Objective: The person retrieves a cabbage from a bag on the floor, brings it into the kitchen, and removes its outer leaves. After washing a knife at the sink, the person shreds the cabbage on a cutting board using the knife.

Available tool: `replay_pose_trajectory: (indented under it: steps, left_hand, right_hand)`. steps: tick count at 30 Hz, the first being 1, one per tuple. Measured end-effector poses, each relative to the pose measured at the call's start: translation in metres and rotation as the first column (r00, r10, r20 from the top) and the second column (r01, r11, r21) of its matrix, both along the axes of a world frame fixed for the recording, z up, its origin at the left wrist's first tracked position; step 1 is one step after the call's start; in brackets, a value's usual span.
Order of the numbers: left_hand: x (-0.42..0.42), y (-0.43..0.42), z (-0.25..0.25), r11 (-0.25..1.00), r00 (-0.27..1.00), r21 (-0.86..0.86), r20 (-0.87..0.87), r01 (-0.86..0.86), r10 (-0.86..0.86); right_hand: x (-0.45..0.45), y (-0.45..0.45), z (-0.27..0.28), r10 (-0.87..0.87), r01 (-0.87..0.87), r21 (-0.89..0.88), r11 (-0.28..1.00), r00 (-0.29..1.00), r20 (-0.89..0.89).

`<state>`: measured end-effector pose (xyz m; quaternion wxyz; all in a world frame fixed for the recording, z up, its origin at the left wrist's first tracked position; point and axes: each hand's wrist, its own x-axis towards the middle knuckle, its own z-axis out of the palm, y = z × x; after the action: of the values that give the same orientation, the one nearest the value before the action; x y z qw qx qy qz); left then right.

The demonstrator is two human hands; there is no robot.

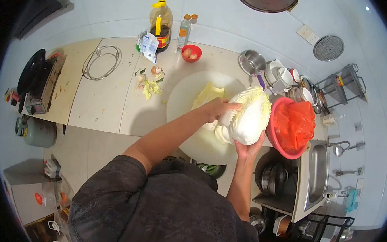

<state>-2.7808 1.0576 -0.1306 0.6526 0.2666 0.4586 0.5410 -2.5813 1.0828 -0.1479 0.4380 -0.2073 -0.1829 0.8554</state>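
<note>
A large pale napa cabbage (pixel 249 117) is held up over a round white cutting board (pixel 181 107). My left hand (pixel 217 110) grips its left side, fingers closed on the leaves. From below, my right hand (pixel 250 146) supports the base of the cabbage, its fingers wrapped round it. Behind my left hand, loose yellow-white leaves (pixel 209 94) lie on the board. Part of the board is hidden by my left forearm and the cabbage.
Right of the cabbage stands a pink basin (pixel 273 134) with a red plastic bag (pixel 294 122). Behind are a steel pot (pixel 253 62), a red bowl (pixel 191 53) and an oil jug (pixel 160 26). Leaf scraps (pixel 151 88) lie left; a sink (pixel 318 173) is at right.
</note>
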Motion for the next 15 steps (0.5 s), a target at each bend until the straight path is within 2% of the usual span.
replay_pose_trajectory:
  steps: [2,5,8,9,11,12,15]
  left_hand:
    - [-0.005,-0.002,0.01,0.995,0.994,0.06,-0.073,-0.079,0.083]
    - [-0.031,0.001,0.015,0.967,0.925,0.179,-0.302,-0.181,0.229]
    - [-0.054,0.003,0.025,0.942,0.904,0.171,-0.274,-0.289,0.327]
    - [-0.061,0.003,0.029,0.967,0.953,0.036,-0.166,-0.251,0.254]
    - [-0.066,0.002,0.013,0.982,0.983,-0.078,0.05,-0.174,0.178]
    - [-0.067,0.004,0.002,0.984,0.976,-0.127,0.161,-0.124,0.144]
    - [-0.058,0.003,-0.044,0.965,0.877,-0.239,0.434,-0.106,0.204]
  right_hand:
    - [0.003,0.0,-0.002,-0.024,0.025,-0.035,0.999,1.0,0.015]
    - [0.009,-0.004,-0.005,-0.005,0.004,-0.039,0.999,1.0,-0.007]
    - [0.013,-0.011,-0.005,0.011,-0.014,-0.048,0.999,0.997,-0.077]
    - [0.014,-0.011,-0.004,0.0,-0.003,-0.047,0.999,0.997,-0.074]
    - [0.017,-0.011,-0.002,-0.026,0.023,-0.044,0.999,0.997,-0.068]
    - [0.017,-0.012,0.0,-0.025,0.022,-0.042,0.999,0.997,-0.076]
    - [0.019,-0.013,0.003,-0.029,0.026,-0.034,0.999,0.995,-0.095]
